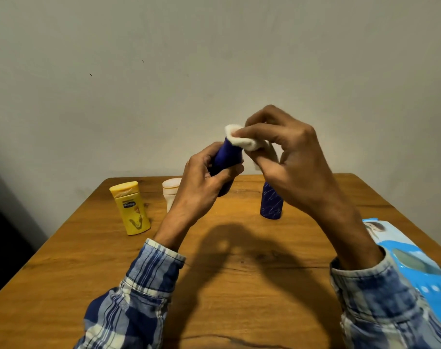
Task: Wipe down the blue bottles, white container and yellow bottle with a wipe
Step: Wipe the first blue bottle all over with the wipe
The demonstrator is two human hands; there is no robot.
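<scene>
Above the wooden bench (pixel 239 260), the left hand (pixel 204 182) grips a blue bottle (pixel 227 157). The right hand (pixel 287 157) has its fingers (pixel 254 133) pinching a white wipe (pixel 242 138) against the bottle's top.

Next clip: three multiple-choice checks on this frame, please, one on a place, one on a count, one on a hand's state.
1. Where is the yellow bottle? A. upright on the table, left of the white container. B. on its side. C. on the floor.
2. How many blue bottles show? A. one. B. two. C. three.
3. What is the right hand doing? A. lying flat. B. pinching the wipe against the held blue bottle. C. gripping the yellow bottle.
Answers: A, it stands beside the container; B, the left hand grips one and the standing blue bottle is on the table; B, it holds the wipe on the bottle's top.
</scene>
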